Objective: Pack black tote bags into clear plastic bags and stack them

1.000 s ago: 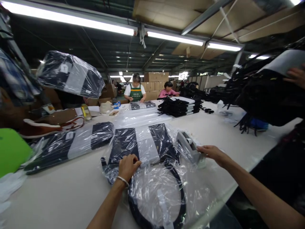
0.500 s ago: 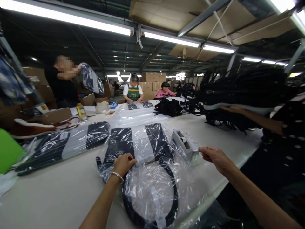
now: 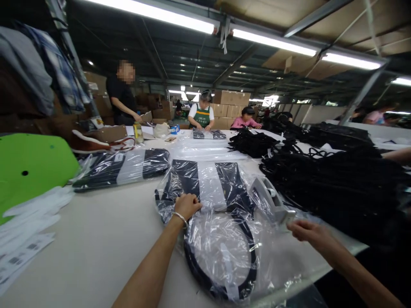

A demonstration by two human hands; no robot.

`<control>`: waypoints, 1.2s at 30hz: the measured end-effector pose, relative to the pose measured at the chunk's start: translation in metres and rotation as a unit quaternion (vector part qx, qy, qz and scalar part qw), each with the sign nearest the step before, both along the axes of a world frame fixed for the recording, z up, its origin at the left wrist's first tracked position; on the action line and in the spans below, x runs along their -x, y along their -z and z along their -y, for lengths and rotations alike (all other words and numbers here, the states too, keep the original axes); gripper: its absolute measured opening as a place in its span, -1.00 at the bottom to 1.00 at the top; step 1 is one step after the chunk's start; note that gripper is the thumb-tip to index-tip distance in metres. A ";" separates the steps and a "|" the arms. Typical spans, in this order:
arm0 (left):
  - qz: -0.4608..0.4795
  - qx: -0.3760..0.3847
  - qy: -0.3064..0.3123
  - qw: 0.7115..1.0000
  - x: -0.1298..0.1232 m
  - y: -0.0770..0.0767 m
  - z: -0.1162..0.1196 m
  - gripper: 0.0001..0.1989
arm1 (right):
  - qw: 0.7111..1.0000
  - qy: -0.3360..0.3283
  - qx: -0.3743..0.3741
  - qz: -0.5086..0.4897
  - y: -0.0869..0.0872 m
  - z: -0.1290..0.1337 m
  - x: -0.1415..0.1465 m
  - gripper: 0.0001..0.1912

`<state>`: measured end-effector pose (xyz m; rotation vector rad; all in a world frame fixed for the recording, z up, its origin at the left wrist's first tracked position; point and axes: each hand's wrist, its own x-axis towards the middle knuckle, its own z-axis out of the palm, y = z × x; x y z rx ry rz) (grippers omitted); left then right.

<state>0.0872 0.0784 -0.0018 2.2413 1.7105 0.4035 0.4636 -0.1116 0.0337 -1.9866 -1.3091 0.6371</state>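
Note:
A dark bag with a pale middle band [image 3: 212,188] lies inside a clear plastic bag [image 3: 221,231] in front of me, its round black strap [image 3: 253,256] looping towards me under the film. My left hand [image 3: 188,206], with a bangle on the wrist, presses its curled fingers on the plastic at the bag's near edge, closed on the film. To the right a grey tape dispenser [image 3: 269,199] stands against the plastic. At its front end my right hand [image 3: 305,231] pinches what looks like a short strip of tape, fingers closed.
Another wrapped dark bag [image 3: 128,169] lies at left, near a green board [image 3: 35,164] and white gloves [image 3: 35,214]. A pile of black goods [image 3: 337,184] fills the right side. Co-workers stand or sit across the white table [image 3: 96,239], beyond flat plastic sheets [image 3: 205,149].
My view has turned left. Both hands stay at the plastic bag and dispenser. The black stack that a co-worker's arm carried now rests at right. The standing person has lowered the wrapped bag.

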 end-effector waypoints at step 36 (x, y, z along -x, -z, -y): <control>0.043 -0.039 0.001 0.998 -0.003 0.015 0.006 -0.89 | 0.934 -0.215 0.175 0.225 0.019 -0.198 0.168 -0.53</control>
